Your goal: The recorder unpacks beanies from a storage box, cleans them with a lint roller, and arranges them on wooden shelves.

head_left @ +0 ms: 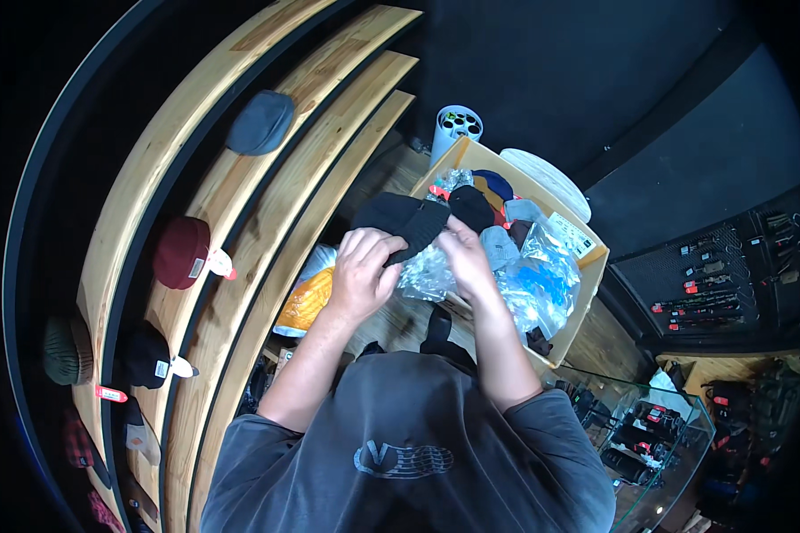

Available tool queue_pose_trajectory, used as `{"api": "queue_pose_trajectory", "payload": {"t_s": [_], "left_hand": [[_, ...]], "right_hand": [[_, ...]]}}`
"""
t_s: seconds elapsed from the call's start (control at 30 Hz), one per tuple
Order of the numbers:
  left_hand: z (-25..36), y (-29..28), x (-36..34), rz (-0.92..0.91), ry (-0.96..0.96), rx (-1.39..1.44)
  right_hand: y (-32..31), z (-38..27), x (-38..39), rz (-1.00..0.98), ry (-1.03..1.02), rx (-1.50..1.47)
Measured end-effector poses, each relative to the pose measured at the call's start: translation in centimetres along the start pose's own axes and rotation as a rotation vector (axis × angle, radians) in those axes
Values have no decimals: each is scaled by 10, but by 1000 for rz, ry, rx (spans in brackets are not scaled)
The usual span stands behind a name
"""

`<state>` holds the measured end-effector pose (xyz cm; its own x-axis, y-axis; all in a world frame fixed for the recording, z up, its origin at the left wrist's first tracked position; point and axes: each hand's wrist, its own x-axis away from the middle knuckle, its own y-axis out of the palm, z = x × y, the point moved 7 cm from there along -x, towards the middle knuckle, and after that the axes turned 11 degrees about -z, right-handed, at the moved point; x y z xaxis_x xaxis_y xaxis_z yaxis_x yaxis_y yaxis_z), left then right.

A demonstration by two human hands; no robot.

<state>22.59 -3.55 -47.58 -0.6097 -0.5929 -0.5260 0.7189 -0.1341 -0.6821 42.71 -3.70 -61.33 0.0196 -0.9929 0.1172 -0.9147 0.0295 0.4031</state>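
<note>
A black knit beanie (391,213) with a folded ribbed cuff is held up in front of me. My left hand (364,266) is closed on its near edge, fingers over the cuff and thumb below. At the cuff's right end, the fingers of my right hand (465,258) pinch the knit; they are slightly blurred. Clear plastic wrapping (427,274) shows just below the beanie. Beyond and to the right stands an open cardboard box (593,271) holding several hats, among them a light blue cap (500,249), and crumpled plastic bags (542,289).
Long wooden shelves (240,258) line the left, carrying a grey flat cap (260,123), a maroon beanie (182,253) and a green beanie (67,351). An orange bag (307,300) lies by the lowest shelf. A glass display case (658,435) stands at the lower right.
</note>
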Motion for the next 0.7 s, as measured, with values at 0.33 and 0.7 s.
{"api": "queue_pose_trajectory", "payload": {"t_s": [0.33, 0.7], "left_hand": [[-12, 9, 12, 28, -70, -7], [-43, 37, 11, 291, -454, 689]], "right_hand": [[-5, 8, -6, -120, 158, -962], [55, -76, 20, -302, -378, -909]]}}
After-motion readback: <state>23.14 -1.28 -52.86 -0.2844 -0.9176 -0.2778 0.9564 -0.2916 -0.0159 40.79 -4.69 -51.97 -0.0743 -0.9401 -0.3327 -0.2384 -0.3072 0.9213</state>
